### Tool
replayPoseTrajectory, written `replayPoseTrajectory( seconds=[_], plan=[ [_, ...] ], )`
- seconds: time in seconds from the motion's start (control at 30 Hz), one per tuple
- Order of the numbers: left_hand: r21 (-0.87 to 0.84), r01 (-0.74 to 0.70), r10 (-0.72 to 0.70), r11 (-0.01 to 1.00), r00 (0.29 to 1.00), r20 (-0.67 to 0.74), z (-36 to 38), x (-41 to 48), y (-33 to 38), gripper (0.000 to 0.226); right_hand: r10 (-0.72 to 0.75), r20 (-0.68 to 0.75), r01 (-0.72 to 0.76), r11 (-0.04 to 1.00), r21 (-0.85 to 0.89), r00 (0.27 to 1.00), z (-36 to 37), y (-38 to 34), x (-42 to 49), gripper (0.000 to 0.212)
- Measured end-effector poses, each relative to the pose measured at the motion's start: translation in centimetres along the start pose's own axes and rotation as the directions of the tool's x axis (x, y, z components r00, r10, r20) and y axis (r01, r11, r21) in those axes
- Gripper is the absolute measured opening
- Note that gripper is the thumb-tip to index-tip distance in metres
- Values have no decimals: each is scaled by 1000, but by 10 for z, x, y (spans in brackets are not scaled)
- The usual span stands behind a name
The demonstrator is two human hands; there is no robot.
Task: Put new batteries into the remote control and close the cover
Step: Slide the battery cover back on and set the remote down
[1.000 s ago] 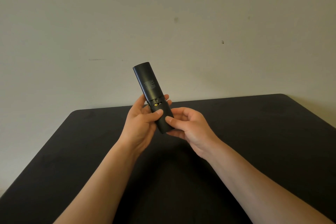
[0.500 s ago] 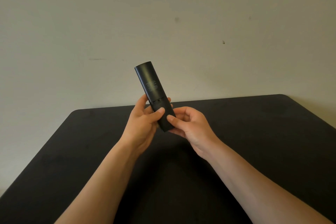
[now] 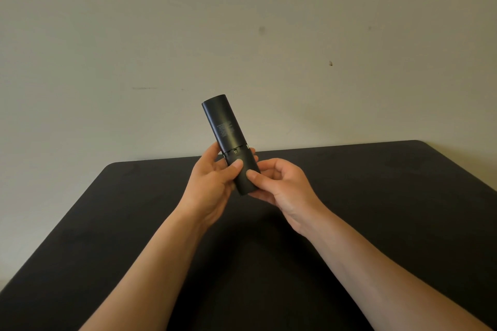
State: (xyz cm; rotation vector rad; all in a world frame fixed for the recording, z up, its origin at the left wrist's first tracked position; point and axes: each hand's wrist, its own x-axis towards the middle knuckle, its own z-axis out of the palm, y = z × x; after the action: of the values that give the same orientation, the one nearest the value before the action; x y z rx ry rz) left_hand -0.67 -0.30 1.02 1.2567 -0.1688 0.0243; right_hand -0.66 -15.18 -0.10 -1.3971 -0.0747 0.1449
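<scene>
Black and matte, a slim rounded plastic remote control (image 3: 228,140) is held up in the air by two bare hands, above a dark, flat tabletop (image 3: 376,196) and in front of a plain pale wall (image 3: 107,35). Its back faces the viewer, and it leans slightly, the top end tipped to the left. The left hand (image 3: 212,185) wraps around the lower half from the left side, fingers curled behind the body and the thumb pressed on the front. The right hand (image 3: 282,188) closes on the bottom end from the right, its thumb resting on the front just below and beside the left thumb, with the other fingers tucked behind and beneath. Both thumbs lie on the black battery cover (image 3: 243,173), the lower section of the remote's back. Just above the left thumb, a thin seam runs across the body where the cover meets the upper part, with a small latch mark at its middle. Above the grip, faint grey printed text sits on the upper back; it is too small to read. Both bare forearms reach in from the lower edge.
</scene>
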Motion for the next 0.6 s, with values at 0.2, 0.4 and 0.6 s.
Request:
replayPoseTrajectory(
  seconds=[0.2,0.4,0.6],
  plan=[
    [-2,-1,1,1000,1000,3,1,0,0,44,19,-5,-19,999,-41,1000,0,0,1,24],
    [-1,-6,6,1000,1000,17,1,0,-1,38,12,-5,-12,1000,25,1000,1,1,0,26],
    [8,-7,7,1000,1000,2,1,-1,0,43,21,7,-21,1000,17,1000,1,1,0,22]
  ],
)
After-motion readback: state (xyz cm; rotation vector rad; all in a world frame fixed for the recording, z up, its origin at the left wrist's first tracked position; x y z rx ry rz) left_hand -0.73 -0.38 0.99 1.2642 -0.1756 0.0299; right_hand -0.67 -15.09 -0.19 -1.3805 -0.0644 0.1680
